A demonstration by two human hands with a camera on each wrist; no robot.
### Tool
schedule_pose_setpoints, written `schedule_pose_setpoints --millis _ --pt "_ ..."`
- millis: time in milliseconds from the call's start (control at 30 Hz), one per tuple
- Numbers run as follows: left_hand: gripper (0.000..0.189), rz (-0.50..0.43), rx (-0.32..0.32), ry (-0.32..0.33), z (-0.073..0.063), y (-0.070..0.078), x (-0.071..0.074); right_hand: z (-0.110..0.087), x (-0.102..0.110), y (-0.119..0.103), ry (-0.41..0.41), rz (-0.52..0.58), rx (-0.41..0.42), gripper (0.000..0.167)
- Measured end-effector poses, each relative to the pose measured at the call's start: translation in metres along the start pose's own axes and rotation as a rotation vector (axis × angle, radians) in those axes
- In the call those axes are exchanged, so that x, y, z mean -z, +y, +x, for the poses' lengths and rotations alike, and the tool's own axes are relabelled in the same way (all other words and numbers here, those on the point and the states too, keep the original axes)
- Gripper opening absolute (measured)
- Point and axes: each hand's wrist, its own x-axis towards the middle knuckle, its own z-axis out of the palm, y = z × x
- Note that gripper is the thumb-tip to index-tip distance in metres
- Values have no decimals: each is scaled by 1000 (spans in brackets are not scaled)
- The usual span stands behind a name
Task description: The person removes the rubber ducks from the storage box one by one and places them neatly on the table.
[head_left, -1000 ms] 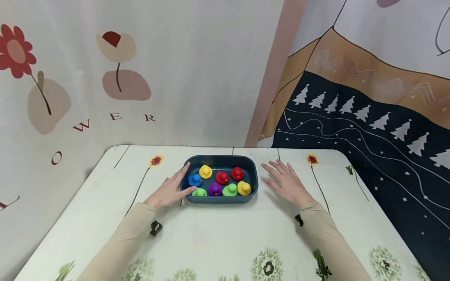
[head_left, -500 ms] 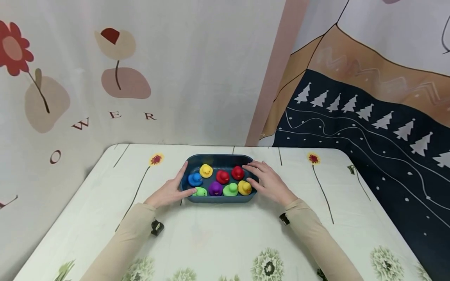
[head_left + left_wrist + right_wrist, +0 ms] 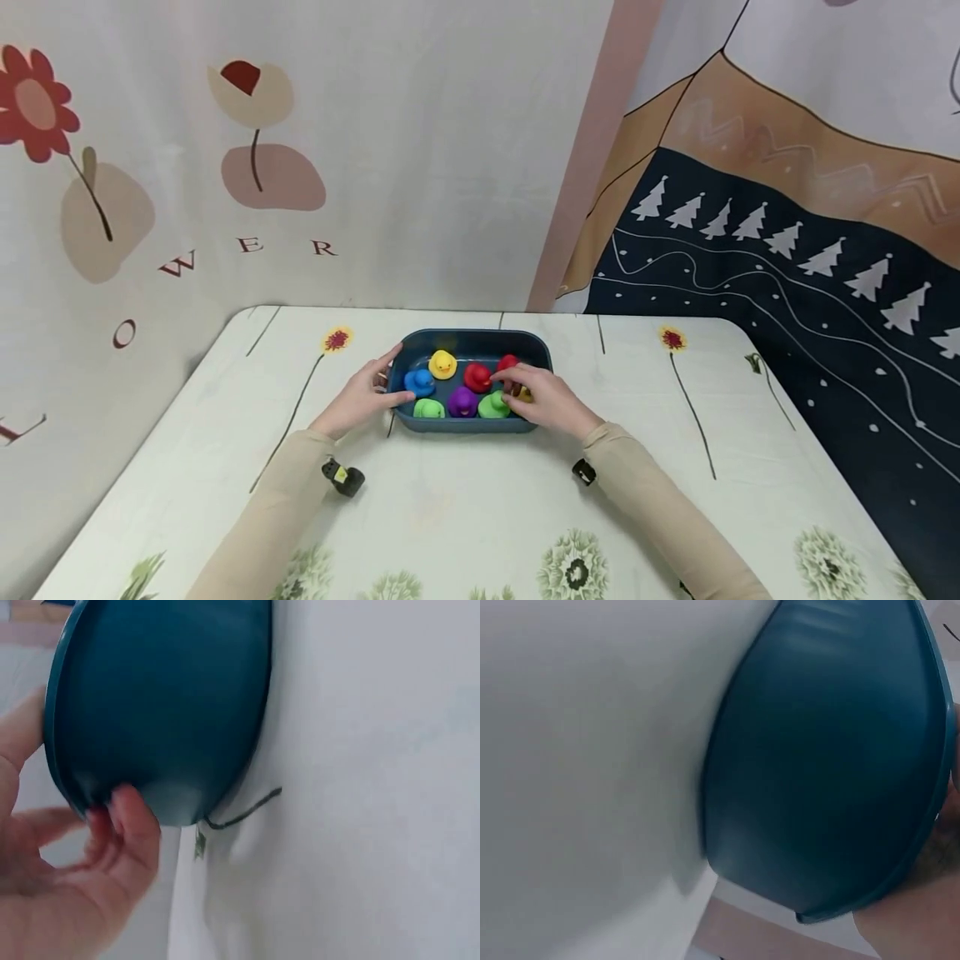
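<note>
A dark blue plastic tray (image 3: pixel 465 426) holds several small toy ducks. My left hand (image 3: pixel 362 403) grips its left end, thumb over the rim and the other fingers bent at the outer wall, as the left wrist view shows. Over the tray's right end reaches my right hand (image 3: pixel 546 400), fingers bent and thumb apart. Its fingertips are right by a red duck (image 3: pixel 477 377) and a light green duck (image 3: pixel 492 407). The hand partly covers a second red duck (image 3: pixel 507 362) and a yellow duck (image 3: pixel 526 395). In the right wrist view the tray wall hides the fingertips.
Also in the tray are a purple duck (image 3: pixel 462 402), a blue duck (image 3: pixel 419 383), another yellow duck (image 3: pixel 442 364) and another green duck (image 3: pixel 429 408). The tray stands on a table with a white flowered cloth (image 3: pixel 465 508). Printed fabric (image 3: pixel 420 167) hangs behind it.
My right hand has moved left from beside the tray, over its rim and in among the ducks. The left hand has stayed at the tray's left end, its fingers now more bent.
</note>
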Motion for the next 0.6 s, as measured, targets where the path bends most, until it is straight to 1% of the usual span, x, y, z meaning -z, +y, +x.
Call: schedule_pose_setpoints --millis 67,167,233,300,433,533,600 --pt "79 -108 11 -12 1 -4 2 0 -2 0 1 -30 -14 29" --pt "73 -253 8 -46 2 -9 4 0 -2 -1 -12 -46 -34 29" --pt "71 -313 11 -63 1 -12 5 2 -1 -1 -28 -47 -42 28" --pt "71 -354 8 -71 1 -13 4 3 0 -2 -50 -58 -51 27" --pt "69 -451 30 -65 2 -16 1 6 2 -4 -94 -100 -78 27" --pt "67 -539 56 -56 2 -18 -3 8 2 -4 -114 -125 -101 28" --pt "67 -579 68 -47 1 -19 -4 9 1 -4 -121 -130 -107 29"
